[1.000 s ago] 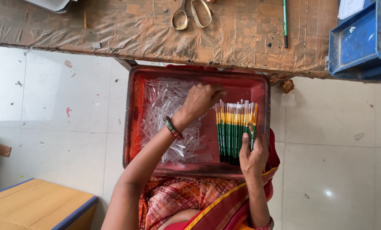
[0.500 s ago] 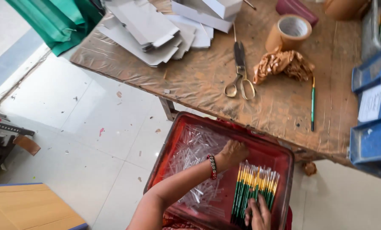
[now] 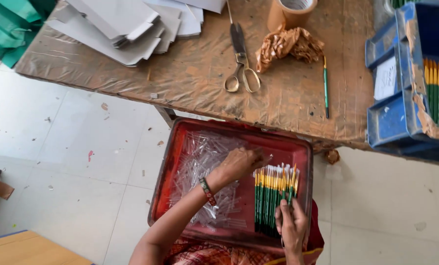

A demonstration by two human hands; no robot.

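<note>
A red tray (image 3: pixel 180 162) sits on the person's lap, just near of the brown table (image 3: pixel 190 83). The left hand (image 3: pixel 239 163) pinches a clear tube (image 3: pixel 264 159) over the heap of tubes (image 3: pixel 204 172) in the tray's left half. The right hand (image 3: pixel 292 226) has its fingers closed on one green brush (image 3: pixel 289 198) in the row of brushes (image 3: pixel 271 196) at right. Scissors (image 3: pixel 241 59), grey cardboard flats (image 3: pixel 126 29) and a tape roll (image 3: pixel 290 11) lie on the table; a blue bin (image 3: pixel 401 118) at far right holds more brushes.
</note>
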